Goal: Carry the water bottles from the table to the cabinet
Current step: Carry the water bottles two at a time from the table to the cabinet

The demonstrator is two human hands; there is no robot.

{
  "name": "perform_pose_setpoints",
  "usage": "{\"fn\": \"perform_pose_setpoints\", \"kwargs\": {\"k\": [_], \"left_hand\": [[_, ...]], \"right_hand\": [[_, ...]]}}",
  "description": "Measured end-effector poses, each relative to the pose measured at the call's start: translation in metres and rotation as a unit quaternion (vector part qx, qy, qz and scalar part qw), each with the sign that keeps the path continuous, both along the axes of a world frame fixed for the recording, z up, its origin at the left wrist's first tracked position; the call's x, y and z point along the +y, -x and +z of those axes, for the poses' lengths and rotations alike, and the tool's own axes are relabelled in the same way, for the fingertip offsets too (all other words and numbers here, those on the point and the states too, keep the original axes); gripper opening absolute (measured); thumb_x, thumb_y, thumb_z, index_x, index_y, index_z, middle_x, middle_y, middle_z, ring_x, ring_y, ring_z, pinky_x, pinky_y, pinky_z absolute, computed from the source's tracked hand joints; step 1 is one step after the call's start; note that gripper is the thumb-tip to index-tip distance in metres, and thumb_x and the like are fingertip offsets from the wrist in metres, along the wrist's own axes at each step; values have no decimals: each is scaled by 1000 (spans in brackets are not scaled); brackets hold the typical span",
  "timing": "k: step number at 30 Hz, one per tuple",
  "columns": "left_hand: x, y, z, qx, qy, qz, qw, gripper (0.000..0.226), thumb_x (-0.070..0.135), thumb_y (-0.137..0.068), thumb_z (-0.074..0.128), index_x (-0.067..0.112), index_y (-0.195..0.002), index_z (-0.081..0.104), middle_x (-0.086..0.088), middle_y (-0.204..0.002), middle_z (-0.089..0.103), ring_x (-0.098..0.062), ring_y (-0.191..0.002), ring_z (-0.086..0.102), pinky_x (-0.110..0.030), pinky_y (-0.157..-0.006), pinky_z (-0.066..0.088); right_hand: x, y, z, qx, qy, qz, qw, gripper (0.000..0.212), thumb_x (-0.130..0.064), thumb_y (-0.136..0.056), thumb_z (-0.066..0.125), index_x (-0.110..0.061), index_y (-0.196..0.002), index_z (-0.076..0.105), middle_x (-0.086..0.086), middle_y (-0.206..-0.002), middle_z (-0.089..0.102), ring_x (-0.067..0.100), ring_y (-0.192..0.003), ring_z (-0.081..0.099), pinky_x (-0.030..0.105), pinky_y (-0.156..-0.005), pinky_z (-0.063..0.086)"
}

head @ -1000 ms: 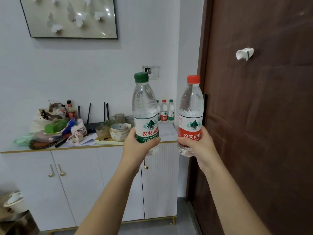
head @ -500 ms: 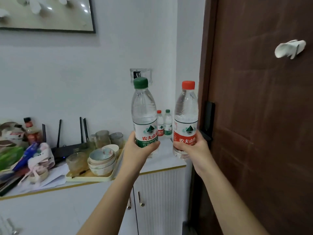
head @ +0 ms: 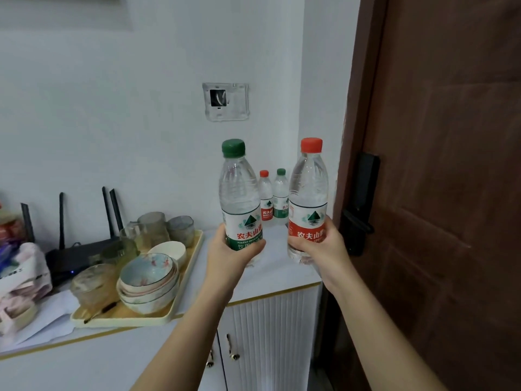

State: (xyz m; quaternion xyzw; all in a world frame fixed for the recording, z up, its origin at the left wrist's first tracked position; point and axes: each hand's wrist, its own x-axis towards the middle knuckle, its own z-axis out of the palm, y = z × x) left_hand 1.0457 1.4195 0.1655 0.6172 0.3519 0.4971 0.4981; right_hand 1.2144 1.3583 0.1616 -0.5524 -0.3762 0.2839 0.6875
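Green-capped bottle (head: 239,198) gripped in left hand (head: 229,253), red-capped bottle (head: 308,198) in right hand (head: 320,246)

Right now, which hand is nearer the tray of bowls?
Left. The left hand, gripping the green-capped bottle, is just right of the tray; the right hand, with the red-capped bottle, is farther right.

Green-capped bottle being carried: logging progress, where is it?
Head view, centre: green-capped bottle upright in the left hand over the cabinet top, left of the held red-capped bottle.
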Motion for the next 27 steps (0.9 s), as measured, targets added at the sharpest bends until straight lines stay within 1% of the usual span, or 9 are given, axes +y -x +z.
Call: {"fn": "perform_pose_setpoints", "kwargs": {"k": [3,6,9,13,16,19,22,25,27], "left_hand": [[27,-15,-12,13,3,9,1000,47,8,-71,83,27,-106,58,6,-98,70,-8,-89,67,-17,-62,52],[59,-37,-31,27,9,26,999,46,8,-68,85,25,-103,61,7,-97,72,-8,-89,69,-18,-63,53],[95,-62,-50,42,24,46,998,46,7,-66,86,22,-103,63,5,-96,73,-11,-89,70,-28,-70,57],[134,-96,-74,80,39,74,993,47,8,-65,86,23,-102,61,5,-96,72,-13,-90,69,-32,-72,60],[157,-118,-96,108,64,96,987,49,13,-63,86,28,-102,59,8,-97,71,-13,-90,68,-36,-75,60],[174,-131,-118,137,93,115,979,51,17,-63,86,28,-104,58,8,-99,69,-12,-91,67,-39,-81,58],[185,-140,-134,159,110,124,973,52,19,-64,86,26,-106,57,8,-100,69,-11,-91,66,-36,-80,57],[195,-147,-144,169,120,122,971,50,17,-64,86,24,-105,58,7,-98,69,-9,-89,65,-27,-73,54],[201,-151,-148,178,117,119,970,49,15,-64,85,25,-103,58,7,-98,68,-8,-88,65,-25,-72,53]], "right_hand": [[28,-15,-12,-2,3,-2,1000,60,0,-69,83,-34,-110,54,-6,-107,68,12,-100,65,31,-81,54],[60,-35,-27,-5,16,3,1000,63,0,-70,83,-30,-115,51,-10,-105,65,7,-97,63,28,-78,53],[96,-63,-46,-17,34,1,999,61,-1,-69,83,-28,-114,52,-9,-104,67,8,-96,65,30,-80,55],[142,-96,-71,-38,71,-3,997,65,-4,-66,87,-26,-116,51,-12,-100,65,1,-90,63,19,-72,50],[172,-117,-93,-63,98,-5,993,65,-6,-64,88,-26,-115,51,-13,-99,64,6,-90,64,20,-72,48],[193,-130,-114,-84,119,0,989,63,-7,-65,87,-26,-113,51,-15,-96,64,4,-88,63,11,-66,45],[207,-136,-130,-105,137,4,985,65,-8,-63,88,-27,-111,50,-18,-94,63,-1,-85,61,10,-67,44],[217,-137,-145,-106,149,2,983,64,-5,-61,89,-27,-108,50,-20,-91,62,0,-84,62,15,-71,47],[224,-138,-151,-102,152,-1,983,64,-3,-61,88,-27,-108,50,-20,-92,63,-2,-85,61,20,-75,49]]}}
